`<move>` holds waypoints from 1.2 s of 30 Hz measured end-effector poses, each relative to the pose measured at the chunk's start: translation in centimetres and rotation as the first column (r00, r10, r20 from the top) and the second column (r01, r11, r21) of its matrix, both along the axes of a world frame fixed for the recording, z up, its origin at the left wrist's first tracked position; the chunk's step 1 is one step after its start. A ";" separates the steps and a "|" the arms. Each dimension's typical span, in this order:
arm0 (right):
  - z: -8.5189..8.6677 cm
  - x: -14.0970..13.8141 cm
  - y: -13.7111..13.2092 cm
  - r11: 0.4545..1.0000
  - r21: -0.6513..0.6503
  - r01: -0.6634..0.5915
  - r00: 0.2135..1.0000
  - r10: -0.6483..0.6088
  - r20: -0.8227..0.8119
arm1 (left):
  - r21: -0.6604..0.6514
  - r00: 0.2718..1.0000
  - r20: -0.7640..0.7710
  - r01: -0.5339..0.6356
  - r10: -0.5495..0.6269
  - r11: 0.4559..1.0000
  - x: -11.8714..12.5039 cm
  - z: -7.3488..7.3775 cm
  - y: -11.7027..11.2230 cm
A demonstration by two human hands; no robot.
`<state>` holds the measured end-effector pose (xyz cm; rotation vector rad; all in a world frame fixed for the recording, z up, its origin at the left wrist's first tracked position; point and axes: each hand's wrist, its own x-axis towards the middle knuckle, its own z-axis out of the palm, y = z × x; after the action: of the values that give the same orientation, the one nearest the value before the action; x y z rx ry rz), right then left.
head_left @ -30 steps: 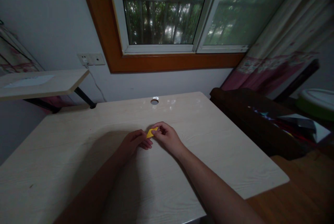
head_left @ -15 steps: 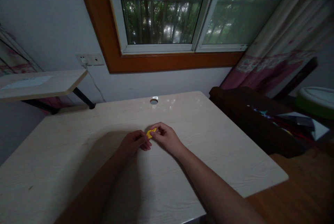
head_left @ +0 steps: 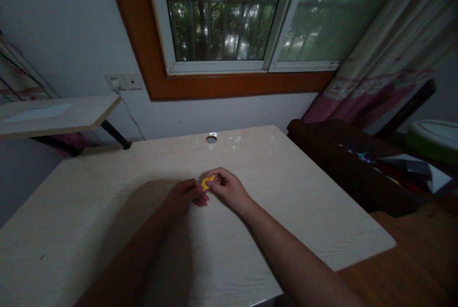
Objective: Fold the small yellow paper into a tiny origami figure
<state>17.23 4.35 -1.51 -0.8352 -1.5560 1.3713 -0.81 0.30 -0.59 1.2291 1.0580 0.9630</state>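
A small piece of folded yellow paper is held between my two hands, just over the middle of the pale desk. My right hand pinches its right side between thumb and fingers, hiding part of it. From the left, my left hand has thumb and forefinger closed at the paper's left edge, while its other fingers curl below. Finer folds are too small to make out.
A round cable hole lies near the desk's back edge. At the left stands a raised shelf on black legs. Beyond the right edge is a dark wooden piece of furniture with items on it. A window is behind.
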 end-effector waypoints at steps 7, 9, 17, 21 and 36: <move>0.4 0.0 -0.4 0.997 -0.033 -0.064 0.998 0.063 -0.030 | 0.024 1.000 -0.017 0.012 -0.012 1.000 0.1 0.2 0.0; 0.5 0.0 -0.4 0.997 -0.036 -0.064 0.997 0.063 -0.042 | 0.032 1.000 -0.024 0.003 -0.002 0.999 0.1 0.2 -0.1; 0.0 -0.1 0.0 0.994 -0.063 -0.086 0.988 0.077 -0.132 | 0.066 1.000 0.000 -0.027 0.027 0.997 0.0 -0.4 0.1; -0.2 -0.1 0.1 0.997 -0.050 -0.064 0.995 0.059 -0.081 | 0.081 0.999 -0.014 -0.037 0.039 0.996 0.1 -0.5 0.1; -0.1 -0.4 0.2 0.983 -0.170 -0.071 0.974 0.031 -0.225 | 0.114 0.998 -0.034 0.058 -0.055 0.992 -0.2 -1.3 0.2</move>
<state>16.86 4.60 -1.57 -0.7232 -1.3055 1.6010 -1.00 0.50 -1.93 1.3650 0.9979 0.9750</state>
